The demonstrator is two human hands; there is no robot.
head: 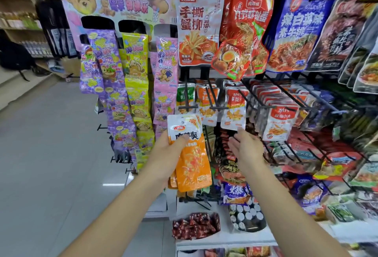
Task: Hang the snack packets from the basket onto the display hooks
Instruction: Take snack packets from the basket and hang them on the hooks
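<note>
Orange snack packets (192,164): gripped upright by left hand (169,154), thumb clamped across front, near centre below display hooks (216,108) | right hand (248,150): held open to right, fingers straight and apart, tips just under hanging white packet (233,109)

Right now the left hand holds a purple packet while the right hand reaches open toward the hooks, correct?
Not quite. The packet in the left hand is orange and white, not purple, as the head view shows. The rest stands: the right hand reaches open toward the hooks.
</note>
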